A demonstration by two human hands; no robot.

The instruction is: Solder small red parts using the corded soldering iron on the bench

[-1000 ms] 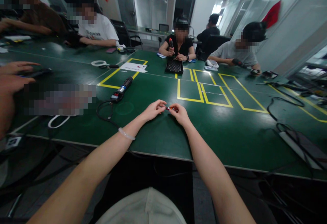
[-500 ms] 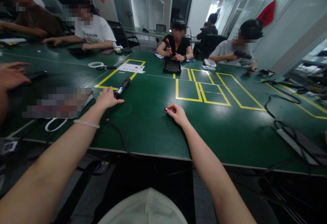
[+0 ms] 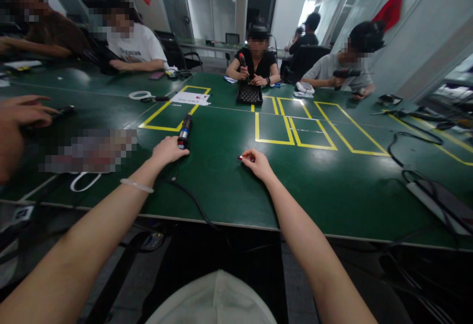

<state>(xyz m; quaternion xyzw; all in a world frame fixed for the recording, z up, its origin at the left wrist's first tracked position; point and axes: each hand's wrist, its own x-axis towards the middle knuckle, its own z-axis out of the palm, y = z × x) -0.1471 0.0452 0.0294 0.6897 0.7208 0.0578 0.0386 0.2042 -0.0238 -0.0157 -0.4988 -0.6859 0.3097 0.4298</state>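
Note:
My left hand [image 3: 169,150] is closed around the near end of a black cylindrical tool [image 3: 185,129] with a blue and silver band and a bit of red low down. The tool points away from me over the green table; its kind I cannot tell for certain. Further right, my right hand [image 3: 258,164] pinches a small red and white piece [image 3: 242,157] between thumb and fingers. Most of that piece is hidden by the fingers.
A dark cable [image 3: 192,198] runs over the table's near edge. Yellow tape outlines [image 3: 275,142] mark the green table [image 3: 221,191]. A black tray [image 3: 249,98] stands before a co-worker opposite. Another person's hand [image 3: 27,112] reaches in at left.
My left hand has shifted right and slightly nearer, and the black tool has swung with it to point more straight ahead. My right hand stays almost where it was.

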